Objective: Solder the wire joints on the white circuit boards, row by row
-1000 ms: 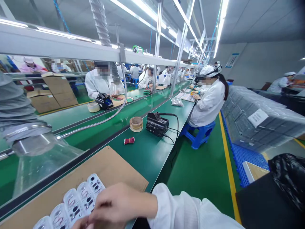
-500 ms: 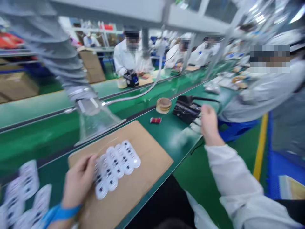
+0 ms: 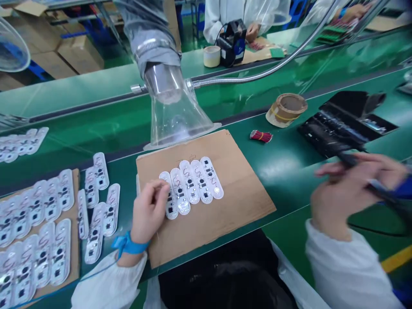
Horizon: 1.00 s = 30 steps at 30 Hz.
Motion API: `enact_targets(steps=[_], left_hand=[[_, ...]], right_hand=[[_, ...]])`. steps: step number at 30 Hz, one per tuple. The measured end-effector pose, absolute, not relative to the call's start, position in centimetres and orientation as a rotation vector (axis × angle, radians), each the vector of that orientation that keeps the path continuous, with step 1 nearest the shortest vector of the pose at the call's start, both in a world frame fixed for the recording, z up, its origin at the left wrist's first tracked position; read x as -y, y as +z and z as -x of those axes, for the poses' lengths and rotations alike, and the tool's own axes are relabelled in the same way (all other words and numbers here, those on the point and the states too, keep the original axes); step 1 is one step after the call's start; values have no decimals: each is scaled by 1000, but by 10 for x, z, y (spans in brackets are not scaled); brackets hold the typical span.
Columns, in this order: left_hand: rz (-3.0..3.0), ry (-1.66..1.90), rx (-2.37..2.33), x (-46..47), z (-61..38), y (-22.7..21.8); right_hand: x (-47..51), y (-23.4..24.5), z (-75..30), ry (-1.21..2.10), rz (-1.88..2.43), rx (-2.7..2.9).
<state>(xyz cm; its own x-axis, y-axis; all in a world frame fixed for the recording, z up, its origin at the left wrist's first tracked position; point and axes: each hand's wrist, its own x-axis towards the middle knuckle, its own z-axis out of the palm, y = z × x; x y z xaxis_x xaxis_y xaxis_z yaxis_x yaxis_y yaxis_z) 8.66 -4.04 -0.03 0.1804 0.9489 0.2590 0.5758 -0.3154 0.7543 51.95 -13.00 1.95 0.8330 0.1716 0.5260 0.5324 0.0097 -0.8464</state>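
Observation:
My left hand point(image 3: 150, 210), with a blue wrist strap, rests on the cardboard sheet point(image 3: 209, 231). Its fingers are curled against the leftmost of several white rounded plastic strips point(image 3: 193, 182) bearing small black parts and thin wires; whether it pinches anything is hidden. On the right, my right hand point(image 3: 334, 204) is blurred, its fingers closed around a black corded tool point(image 3: 381, 191) whose kind I cannot make out. Another person's hand point(image 3: 384, 167) reaches in from the right edge, right beside mine at the tool.
A clear fume hood point(image 3: 177, 120) hangs behind the cardboard. Bundled red wires point(image 3: 261, 136), a tape roll point(image 3: 286, 109) and a black device point(image 3: 341, 124) lie to the right. More strips point(image 3: 61, 253) fill a board at left. A metal gooseneck point(image 3: 257, 79) crosses above.
The view has swung left and down. My right hand, raised near the black device before, is now nearer the table edge with the tool, and another hand has appeared beside it.

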Motion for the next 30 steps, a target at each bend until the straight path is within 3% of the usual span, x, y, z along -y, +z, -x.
enact_targets(steps=[2,5,9,18,26,30], left_hand=[[-2034,906,-1360,50,-86,-3],[-1991,922,-1416,51,-86,-8],[-1913,916,-1458,44,-84,-12],[-1801,734,-1341,65,-69,-6],[-1790,731,-1386,55,-68,-6],[-1813,723,-1360,50,-66,-5]], right_hand=[[129,-1,-461,155,1427,1058],[114,-16,-405,426,1458,1511],[98,-22,-388,354,1557,1810],[99,-19,-473,-1,1748,1921],[71,-19,-431,52,1764,1782],[52,-18,-416,235,1559,1915]])
